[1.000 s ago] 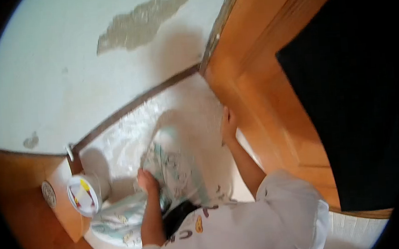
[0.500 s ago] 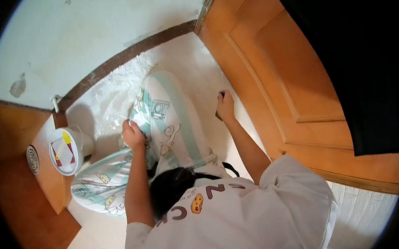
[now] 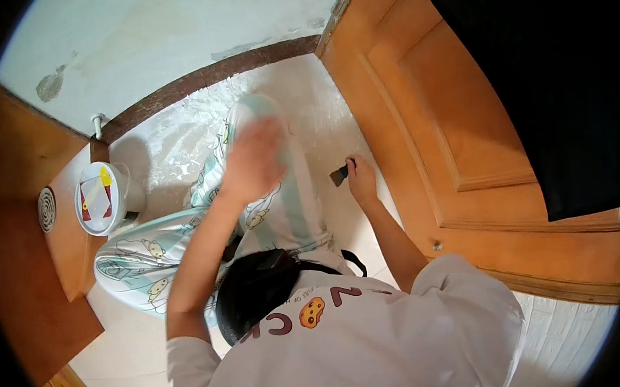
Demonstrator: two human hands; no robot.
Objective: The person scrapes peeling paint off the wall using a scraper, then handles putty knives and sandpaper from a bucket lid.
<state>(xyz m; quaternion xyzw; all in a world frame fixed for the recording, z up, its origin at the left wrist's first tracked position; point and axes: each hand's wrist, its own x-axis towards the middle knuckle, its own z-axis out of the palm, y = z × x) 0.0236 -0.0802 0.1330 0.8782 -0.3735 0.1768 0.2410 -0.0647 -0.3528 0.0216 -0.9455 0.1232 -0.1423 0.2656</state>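
Shirt (image 3: pixel 411 336): I read large C beside cookie print (image 3: pixel 312 312), small "FULL OF". Label (image 3: pixel 96 199) on lidded bucket (image 3: pixel 135 193): writing too small for me. Right hand (image 3: pixel 362 179) closed round scraper (image 3: pixel 339 175), which sits above open floor (image 3: pixel 347 223) between trouser knee (image 3: pixel 299 173) and panelled door (image 3: pixel 477 141). Left hand (image 3: pixel 255 160) blurred over knee; can't tell grip. White flakes (image 3: pixel 192 119) edge dark skirting (image 3: pixel 245 60).

The small flat scraper (image 3: pixel 339 177) has a dull, metal-looking blade; the round white lidded bucket (image 3: pixel 135 197) looks like smooth, slightly glossy plastic; the orange-brown panelled door (image 3: pixel 419 116) is smooth wood with a satin sheen; the white wall (image 3: pixel 172 31) is matt, with a rough grey patch; the pale floor (image 3: pixel 319 118) is glossy beneath powdery white debris (image 3: pixel 185 119); the mint-striped white trousers (image 3: pixel 301 194) are thin, soft-sheened cloth.
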